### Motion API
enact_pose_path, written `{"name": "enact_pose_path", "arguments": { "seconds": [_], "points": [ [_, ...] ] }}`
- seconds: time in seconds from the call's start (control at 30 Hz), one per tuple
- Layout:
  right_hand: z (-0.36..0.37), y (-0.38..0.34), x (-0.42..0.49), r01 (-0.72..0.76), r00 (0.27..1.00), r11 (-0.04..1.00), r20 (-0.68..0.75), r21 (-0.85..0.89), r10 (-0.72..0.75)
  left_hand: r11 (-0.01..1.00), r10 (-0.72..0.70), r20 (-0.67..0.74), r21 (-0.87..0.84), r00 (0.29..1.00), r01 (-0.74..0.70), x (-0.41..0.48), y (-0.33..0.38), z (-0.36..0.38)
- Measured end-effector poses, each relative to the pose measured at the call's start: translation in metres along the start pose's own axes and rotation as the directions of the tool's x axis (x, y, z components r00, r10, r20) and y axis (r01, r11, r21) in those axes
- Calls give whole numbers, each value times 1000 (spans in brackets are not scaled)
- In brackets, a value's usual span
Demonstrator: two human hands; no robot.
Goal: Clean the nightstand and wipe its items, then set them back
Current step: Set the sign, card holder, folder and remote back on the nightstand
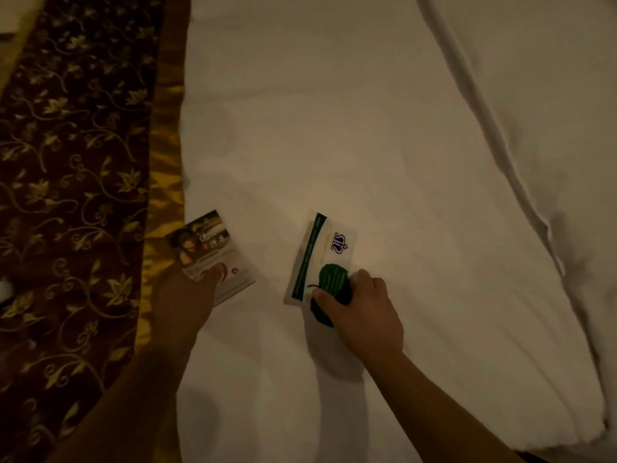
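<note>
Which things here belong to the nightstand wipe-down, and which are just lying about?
In the job: green cloth, gripped by right hand; white crest card under it; photo brochure, held by left hand.
Just there: white bedsheet; floral bed runner.

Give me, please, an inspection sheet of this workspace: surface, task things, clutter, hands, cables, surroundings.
Surface: white bedsheet, creased, dimly lit.
Job's things: photo card and white card with green stripe, apart from each other; green cloth on the white card.
Clutter: small white object at the left edge, too blurred to identify.
Grippers: left hand holds the photo card, thumb on top; right hand grips the green cloth against the white card.
Cables: nothing seen.
Surroundings: brown floral bed runner with gold border, left of the sheet.
</note>
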State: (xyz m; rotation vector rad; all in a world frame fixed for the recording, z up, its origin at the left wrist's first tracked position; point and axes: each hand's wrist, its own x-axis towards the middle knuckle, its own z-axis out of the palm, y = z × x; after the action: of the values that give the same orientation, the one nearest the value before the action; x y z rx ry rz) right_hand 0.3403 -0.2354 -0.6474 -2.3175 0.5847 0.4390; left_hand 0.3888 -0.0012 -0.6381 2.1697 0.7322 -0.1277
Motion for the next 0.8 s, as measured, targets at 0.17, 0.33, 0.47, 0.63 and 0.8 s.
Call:
{"name": "enact_pose_path", "arguments": {
  "seconds": [0.17, 0.33, 0.47, 0.63, 0.8],
  "points": [
    [9, -6, 9, -55, 997, 998, -51, 11, 55, 999, -7, 13, 44, 1000, 6, 16, -4, 5],
    [13, -5, 15, -38, 999, 997, -12, 71, 39, 992, -82, -9, -92, 997, 80, 21, -10, 6],
    [14, -7, 10, -71, 997, 963, 43, 259, 62, 909, -184, 82, -365, 979, 202, 20, -9, -1],
    [-16, 4, -9, -159, 986, 796, 51, 585, 159, 870, -116, 135, -464, 984, 166, -3, 11, -5],
    [-71, 41, -32, -71, 988, 787, -66, 612, 140, 896, -30, 200, -430, 979, 115, -51, 48, 13]
  ]
}}
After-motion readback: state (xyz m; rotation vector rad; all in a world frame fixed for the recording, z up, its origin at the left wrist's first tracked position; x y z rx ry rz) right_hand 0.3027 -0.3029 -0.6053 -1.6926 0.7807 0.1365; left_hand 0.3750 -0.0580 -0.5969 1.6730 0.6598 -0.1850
